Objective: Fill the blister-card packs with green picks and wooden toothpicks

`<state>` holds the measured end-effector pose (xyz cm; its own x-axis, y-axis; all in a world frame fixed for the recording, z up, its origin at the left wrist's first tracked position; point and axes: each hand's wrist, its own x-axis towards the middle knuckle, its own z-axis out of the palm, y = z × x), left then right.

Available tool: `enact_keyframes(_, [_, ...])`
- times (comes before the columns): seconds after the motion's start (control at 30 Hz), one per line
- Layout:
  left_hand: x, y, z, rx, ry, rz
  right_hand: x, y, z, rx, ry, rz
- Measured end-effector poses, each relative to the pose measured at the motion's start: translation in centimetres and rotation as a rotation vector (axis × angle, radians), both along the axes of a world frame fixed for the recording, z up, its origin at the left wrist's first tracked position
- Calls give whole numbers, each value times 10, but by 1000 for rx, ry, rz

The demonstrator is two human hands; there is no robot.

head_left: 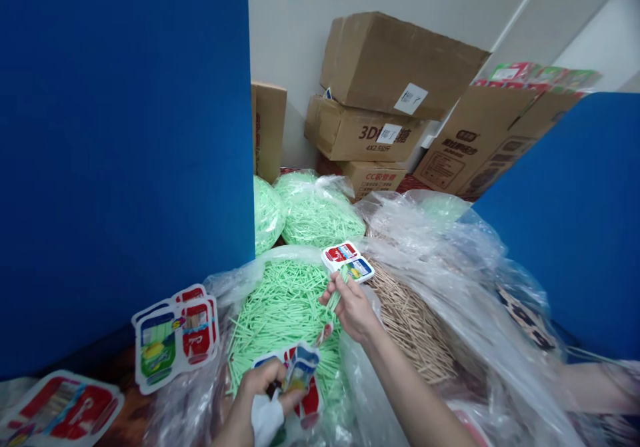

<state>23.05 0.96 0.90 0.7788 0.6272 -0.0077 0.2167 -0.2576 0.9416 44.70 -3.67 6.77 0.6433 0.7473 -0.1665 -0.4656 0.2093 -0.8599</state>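
Note:
My left hand (pixel 261 388) is closed around a small blue and yellow printed packet (pixel 302 364), low in the view. White material covers part of that hand near the thumb. My right hand (pixel 356 308) pinches a few pale green sticks (pixel 336 294) above an open clear plastic bag. Loose green sticks (pixel 280 300) fill the bag below both hands. A red and blue printed pack (pixel 310 400) lies partly hidden beneath the left hand's packet. Just beyond my right fingertips, a stack of white-edged red and blue packs (pixel 343 252) rests at the bag's edge.
Brown sticks (pixel 407 320) fill another bag on the right. More printed packs (pixel 175 340) lie at left. Behind are tied bags of green sticks (pixel 320 217) and stacked cardboard boxes (pixel 395 67). Blue panels (pixel 125 134) flank both sides. Another person's arm (pixel 595 387) shows at right.

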Motion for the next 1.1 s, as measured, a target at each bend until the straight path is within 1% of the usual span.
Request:
enact_keyframes(0.1, [1, 3, 11, 68, 10, -1, -8, -2, 25, 70, -45, -55])
enact_keyframes(0.2, [5, 5, 23, 195, -6, 17, -23, -7, 47, 136, -181, -101])
enact_keyframes(0.27, [10, 5, 30, 264, -37, 32, -36, -11, 56, 160, -293, -119])
enact_keyframes(0.33, [14, 5, 36, 303, -68, 43, -49, -14, 61, 174, -391, -119])
enact_keyframes(0.47, [22, 2, 45, 336, -100, 80, -68, -18, 60, 150, -544, -98])
enact_keyframes(0.63, [25, -1, 48, 338, -132, 95, -79, -19, 54, 15, -783, -93])
enact_keyframes(0.73, [22, 0, 47, 328, -161, 105, -78, -25, 48, -96, -962, -4])
enact_keyframes(0.8, [20, 3, 45, 310, -172, 93, -72, -31, 45, -122, -1054, 45])
enact_keyframes(0.9, [16, 7, 44, 253, -173, 53, -55, -38, 41, -110, -1067, 5])
enact_keyframes(0.97, [14, 9, 42, 209, -174, 27, -43, -38, 36, -139, -1040, -13])
enact_keyframes(1.03, [14, 10, 39, 179, -184, 24, -32, -36, 30, -182, -987, 40])
enact_keyframes(1.1, [13, 10, 37, 136, -189, 44, -26, -33, 22, -196, -872, 149])
